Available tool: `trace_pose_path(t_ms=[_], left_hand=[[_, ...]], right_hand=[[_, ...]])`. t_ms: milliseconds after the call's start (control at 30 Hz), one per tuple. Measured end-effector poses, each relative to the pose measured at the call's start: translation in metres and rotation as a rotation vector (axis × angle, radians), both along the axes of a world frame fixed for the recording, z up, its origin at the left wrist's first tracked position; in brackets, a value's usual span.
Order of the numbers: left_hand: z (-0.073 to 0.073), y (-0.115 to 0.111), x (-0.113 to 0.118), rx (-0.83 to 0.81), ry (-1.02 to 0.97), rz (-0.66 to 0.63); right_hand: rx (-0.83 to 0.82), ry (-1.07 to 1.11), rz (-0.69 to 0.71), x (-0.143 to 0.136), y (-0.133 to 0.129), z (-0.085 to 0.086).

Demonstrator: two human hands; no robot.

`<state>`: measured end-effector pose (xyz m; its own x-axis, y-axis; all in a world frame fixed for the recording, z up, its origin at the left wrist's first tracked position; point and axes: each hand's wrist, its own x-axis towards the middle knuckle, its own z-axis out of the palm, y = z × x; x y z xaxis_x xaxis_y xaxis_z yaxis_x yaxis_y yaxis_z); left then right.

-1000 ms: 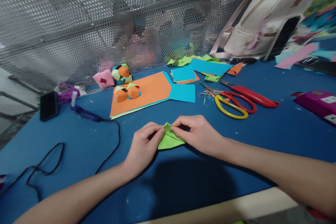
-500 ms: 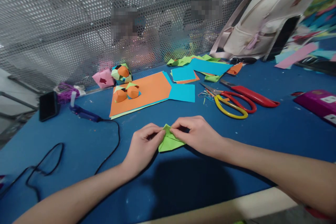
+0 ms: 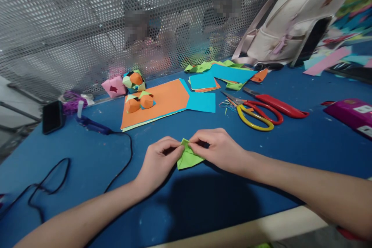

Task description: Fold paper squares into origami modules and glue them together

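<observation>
A small piece of folded green paper (image 3: 189, 160) is held just above or on the blue table (image 3: 139, 217), near its front. My left hand (image 3: 161, 159) pinches its upper left edge between thumb and fingers. On the other side, my right hand (image 3: 217, 145) pinches the paper close to its peak. Crease lines run across its face. Beyond my hands lies a stack of orange paper (image 3: 165, 99) with blue and pale green sheets beneath, two small orange folded shapes (image 3: 147, 101) resting on it. A blue paper piece (image 3: 203, 102) touches the stack's right side.
Scissors (image 3: 257, 118) and a red-handled cutter (image 3: 285, 106) lie to the right, by a purple packet (image 3: 350, 113). At left are a corded blue glue gun (image 3: 94, 124) and a phone (image 3: 52, 117). Behind stand a perforated metal screen (image 3: 95, 19) and a pale backpack (image 3: 286, 23).
The green paper has turned slightly and its lower left corner has shifted a little to the right. Both hands keep their pinch in nearly the same place.
</observation>
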<state>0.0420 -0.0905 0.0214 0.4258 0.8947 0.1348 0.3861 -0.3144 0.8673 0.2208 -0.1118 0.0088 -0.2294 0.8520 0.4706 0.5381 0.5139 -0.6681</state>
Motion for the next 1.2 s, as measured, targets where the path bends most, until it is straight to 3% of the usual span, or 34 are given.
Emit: trace_pose_path(t_ms=[300,600,800,900,1000,1200], left_hand=[[-0.0017,-0.0003,-0.0003,0.013,0.056,0.001],[0.0022,0.0004,0.0008,-0.008,-0.005,-0.003],[0.0057,-0.0001,0.0013,-0.150,0.002,0.001],[0.0062,-0.0012,0.0016,-0.091,-0.004,0.021],[0.0052,-0.0019,0.0013,-0.037,0.019,0.022],[0.0053,0.0008,-0.0010,-0.152,-0.041,-0.035]], right_hand=[[0.142,-0.058,0.060,-0.0002,0.0014,-0.0055],[0.144,-0.090,0.094,0.0001,0.0014,-0.0049],[0.190,-0.215,0.123,0.0015,0.0003,-0.0075],[0.191,-0.252,0.125,0.0015,-0.0006,-0.0075],[0.176,-0.230,0.129,0.0011,-0.0009,-0.0062],[0.156,-0.161,0.150,0.0009,-0.0010,-0.0026]])
